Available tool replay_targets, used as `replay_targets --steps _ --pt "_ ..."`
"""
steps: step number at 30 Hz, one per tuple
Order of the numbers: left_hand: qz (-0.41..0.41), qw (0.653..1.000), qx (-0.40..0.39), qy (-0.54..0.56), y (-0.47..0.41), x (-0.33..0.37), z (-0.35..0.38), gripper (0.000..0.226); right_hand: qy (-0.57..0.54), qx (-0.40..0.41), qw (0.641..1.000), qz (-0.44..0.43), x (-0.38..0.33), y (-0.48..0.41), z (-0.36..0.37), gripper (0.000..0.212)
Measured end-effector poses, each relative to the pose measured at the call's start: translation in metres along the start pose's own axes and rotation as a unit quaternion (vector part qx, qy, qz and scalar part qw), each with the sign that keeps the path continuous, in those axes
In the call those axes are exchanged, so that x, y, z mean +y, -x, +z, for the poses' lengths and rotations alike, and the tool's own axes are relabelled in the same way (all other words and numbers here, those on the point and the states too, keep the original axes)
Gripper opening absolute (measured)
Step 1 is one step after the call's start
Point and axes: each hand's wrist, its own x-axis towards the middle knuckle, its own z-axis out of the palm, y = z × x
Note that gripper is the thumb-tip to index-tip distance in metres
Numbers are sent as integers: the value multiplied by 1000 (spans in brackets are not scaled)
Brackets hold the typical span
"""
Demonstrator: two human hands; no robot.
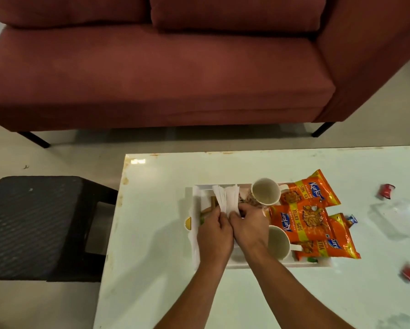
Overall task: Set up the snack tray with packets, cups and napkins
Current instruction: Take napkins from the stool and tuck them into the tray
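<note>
On the white worktop (223, 293) the white tray (194, 203) looks nearly set: three orange Kurkure packets (303, 222) fill its right side, and two cups (266, 192) lie tipped beside them. Only the napkins (225, 198) seem unfinished; the left hand (214, 233) and right hand (249, 225) each have their grip pinching the fanned stack over the tray's left part.
</note>
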Motion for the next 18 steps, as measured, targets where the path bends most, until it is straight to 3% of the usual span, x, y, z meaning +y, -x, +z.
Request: replay_targets --steps 9,18 --pt "4 1000 13 -2 -3 6 -2 31 -54 -20 998 -17 4 -6 5 13" --pt "-6 998 49 -40 -7 3 -5 34 14 4 1000 -28 1 -11 11 15"
